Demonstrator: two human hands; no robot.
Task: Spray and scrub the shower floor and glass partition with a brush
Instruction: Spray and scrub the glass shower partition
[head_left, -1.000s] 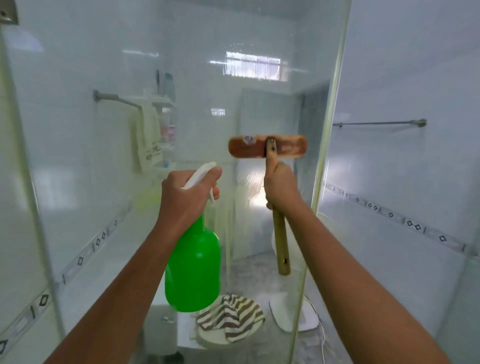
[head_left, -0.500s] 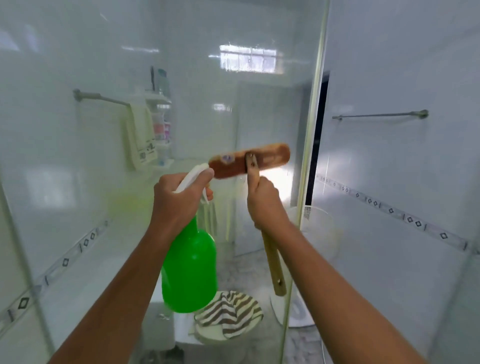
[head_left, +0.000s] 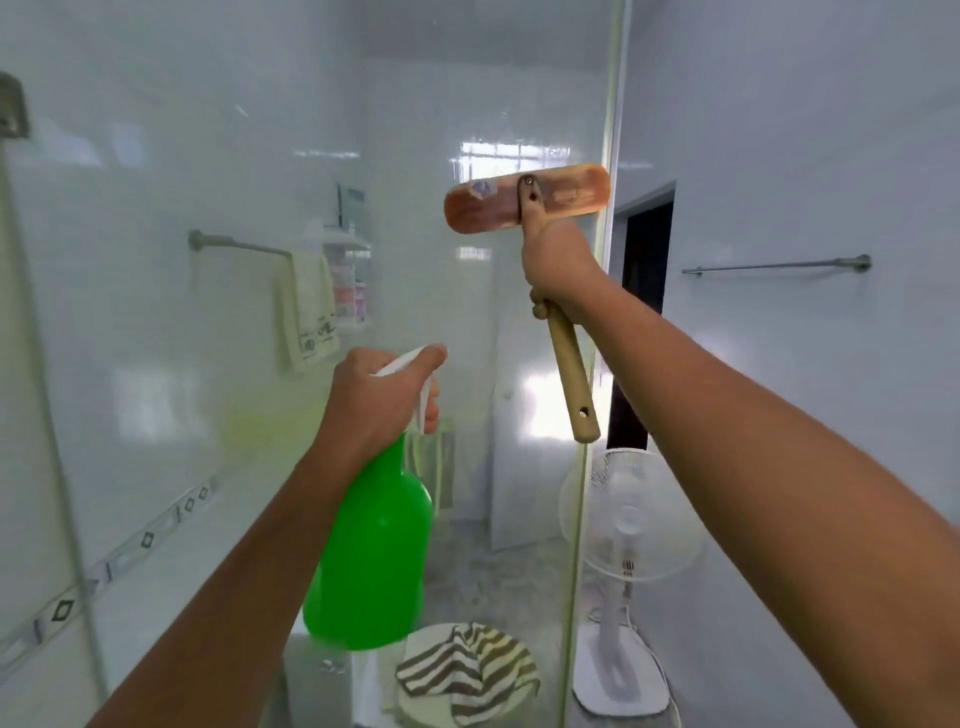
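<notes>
A glass partition (head_left: 218, 332) fills the left and middle of the view, its metal edge running down at the right. My left hand (head_left: 376, 402) grips the white trigger head of a green spray bottle (head_left: 371, 556), which hangs below my fist in front of the glass. My right hand (head_left: 558, 270) grips the wooden handle of a scrubbing brush (head_left: 527, 200), thumb along the shaft. The brush's flat wooden head lies against the glass high up, near the edge, tilted slightly. The handle's end sticks out below my fist.
Behind the glass are a towel bar with a pale towel (head_left: 306, 306), a shelf of bottles (head_left: 350, 280), and a striped cloth (head_left: 467, 670) on a white seat low down. A white standing fan (head_left: 631, 525) stands right of the glass edge. A bar (head_left: 774, 266) crosses the right wall.
My right hand has lifted the brush up and to the right across the glass, after a dip lower and leftward. The left hand with the spray bottle stays in about the same place.
</notes>
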